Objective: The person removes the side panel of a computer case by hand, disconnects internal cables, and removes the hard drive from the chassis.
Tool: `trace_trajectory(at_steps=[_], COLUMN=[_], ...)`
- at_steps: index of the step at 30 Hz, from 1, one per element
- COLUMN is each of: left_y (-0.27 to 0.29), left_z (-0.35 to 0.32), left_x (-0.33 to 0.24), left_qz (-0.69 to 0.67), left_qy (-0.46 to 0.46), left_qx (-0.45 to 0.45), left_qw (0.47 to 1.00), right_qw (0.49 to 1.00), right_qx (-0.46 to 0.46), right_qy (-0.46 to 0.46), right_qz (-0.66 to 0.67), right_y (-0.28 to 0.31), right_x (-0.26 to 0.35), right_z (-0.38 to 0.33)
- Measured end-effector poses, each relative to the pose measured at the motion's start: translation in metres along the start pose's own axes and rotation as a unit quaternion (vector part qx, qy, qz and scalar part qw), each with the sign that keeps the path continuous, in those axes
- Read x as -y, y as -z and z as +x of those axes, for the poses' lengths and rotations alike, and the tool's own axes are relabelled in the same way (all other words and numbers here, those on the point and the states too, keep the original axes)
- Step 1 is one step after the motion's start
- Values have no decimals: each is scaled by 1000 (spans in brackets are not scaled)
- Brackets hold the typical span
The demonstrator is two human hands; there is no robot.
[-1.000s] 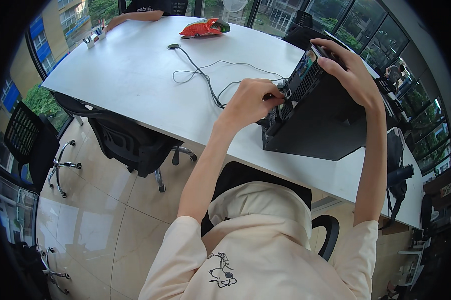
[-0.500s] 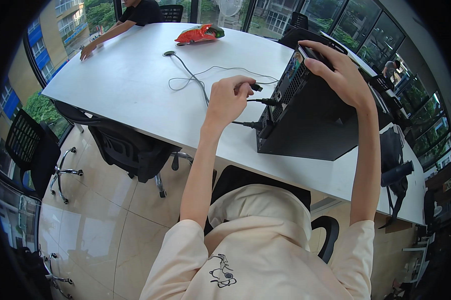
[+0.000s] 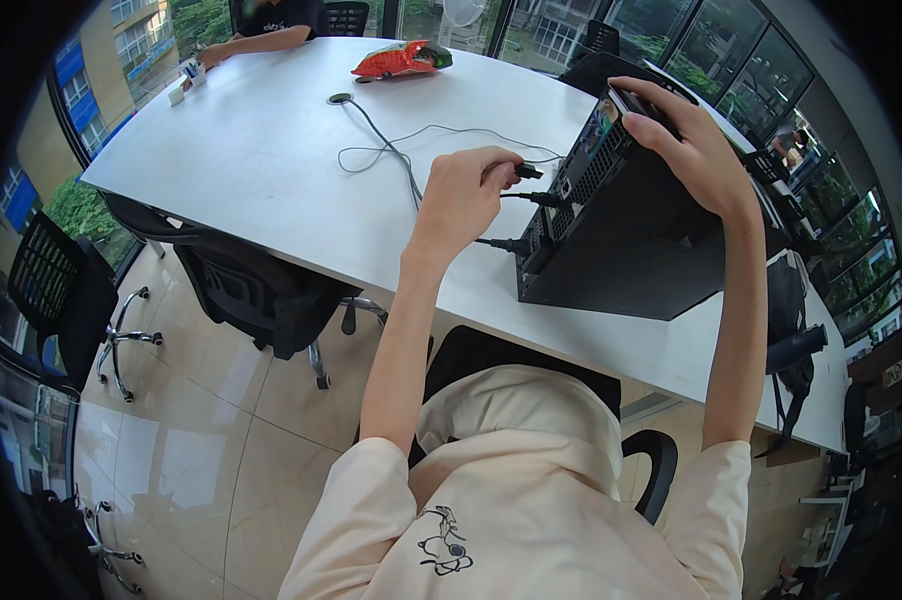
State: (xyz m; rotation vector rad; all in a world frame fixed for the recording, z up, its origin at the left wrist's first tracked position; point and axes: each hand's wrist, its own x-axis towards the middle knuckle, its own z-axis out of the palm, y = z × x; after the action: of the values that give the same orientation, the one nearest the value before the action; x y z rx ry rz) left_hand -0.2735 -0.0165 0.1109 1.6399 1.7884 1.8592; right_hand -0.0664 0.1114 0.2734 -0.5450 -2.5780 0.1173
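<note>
A black computer tower (image 3: 621,245) stands on the white table, its rear panel of ports and vents facing left. My right hand (image 3: 696,150) grips the tower's top edge, thumb on the near side and fingers over the top. Left of the panel, my left hand (image 3: 459,200) pinches a black cable plug (image 3: 529,172) between thumb and fingers. The plug's tip points at the panel, a little apart from it. Just below, one black cable connector (image 3: 541,199) sits in the panel, and another connector (image 3: 511,245) sits lower down.
Grey cables (image 3: 381,140) run over the white table (image 3: 261,180) from a round grommet (image 3: 340,99). A red snack bag (image 3: 401,61) lies at the far side. Beyond it at left, a person's arm (image 3: 256,43) reaches toward small white items (image 3: 191,75). A black chair (image 3: 261,290) stands at left.
My left hand has moved slightly right with the plug, toward the panel. My right hand keeps its grip. The other person's arm has shifted, and small white items now show near their hand.
</note>
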Motion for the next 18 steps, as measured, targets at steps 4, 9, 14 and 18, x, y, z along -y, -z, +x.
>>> trace_trajectory(at_steps=[4, 9, 14, 18], left_y=[-6, -17, -21, -20], left_z=[-3, -1, 4, 9], left_x=[5, 12, 18, 23], left_qz=[-115, -115, -165, -172], left_qy=[36, 40, 75, 96], left_qx=[37, 55, 70, 79], left_qw=[992, 991, 981, 977], right_qw=[1000, 999, 1000, 999], right_qx=[-10, -21, -17, -17], right_qy=[8, 6, 4, -2], right_qz=[-12, -34, -23, -27], right_y=[-1, -1, 0, -1], right_x=[0, 0, 2, 2], right_z=[0, -2, -2, -2])
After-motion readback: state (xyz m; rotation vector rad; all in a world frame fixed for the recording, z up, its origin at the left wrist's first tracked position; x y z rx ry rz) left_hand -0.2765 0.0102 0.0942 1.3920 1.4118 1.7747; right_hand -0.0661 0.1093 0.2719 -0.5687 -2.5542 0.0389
